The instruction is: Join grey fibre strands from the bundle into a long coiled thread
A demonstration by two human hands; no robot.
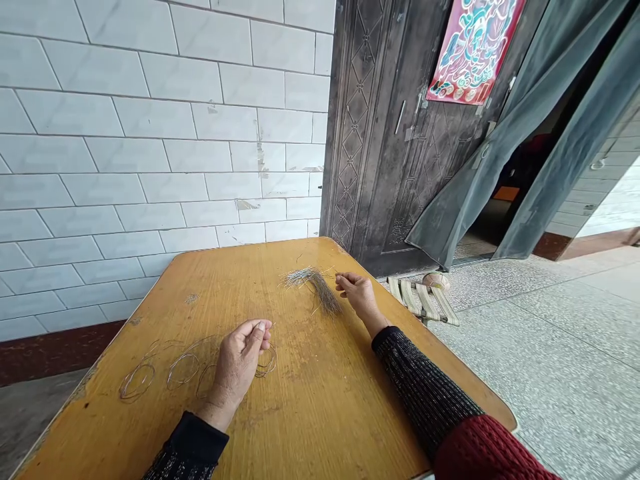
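Observation:
My left hand (241, 355) is closed in a pinch above the table, and a short bit of thin wire seems to stick out at its fingertips. Behind and beside it lie loose wire coils: one coil (137, 381) at the left, another coil (183, 371) nearer the hand, and a coil (268, 361) partly hidden by the hand. My right hand (358, 293) is also pinched, just right of a loose bundle of thin wires (323, 291). What its fingertips hold, if anything, is too fine to make out.
The yellow wooden table (320, 420) has rounded corners and worn edges. A white tiled wall (165, 160) stands behind it. At the right are a dark carved door (385, 173), a grey curtain (480, 173) and a low strapped stool (425, 300) on the speckled floor.

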